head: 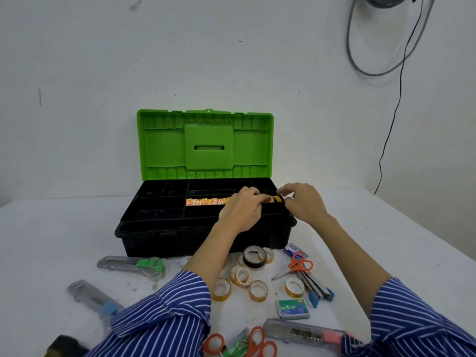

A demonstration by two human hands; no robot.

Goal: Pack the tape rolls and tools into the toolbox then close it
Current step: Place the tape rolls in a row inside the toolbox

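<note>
The black toolbox (164,235) stands open, its green lid (206,143) upright against the wall. A row of tape rolls (206,201) lies in a tray compartment. My left hand (242,211) and my right hand (304,202) are both over the tray's right end, fingers curled on tape rolls (274,199) standing there. On the table in front lie several clear tape rolls (240,275), a black tape roll (255,256), small orange scissors (296,265), a stapler (315,287), a staple box (293,308) and utility knives (134,265).
A clear-and-pink knife (304,332), a grey-and-blue knife (95,297) and larger orange scissors (255,341) lie near the front edge. A dark object (64,345) sits at the bottom left. Cables (391,124) hang on the wall at the right.
</note>
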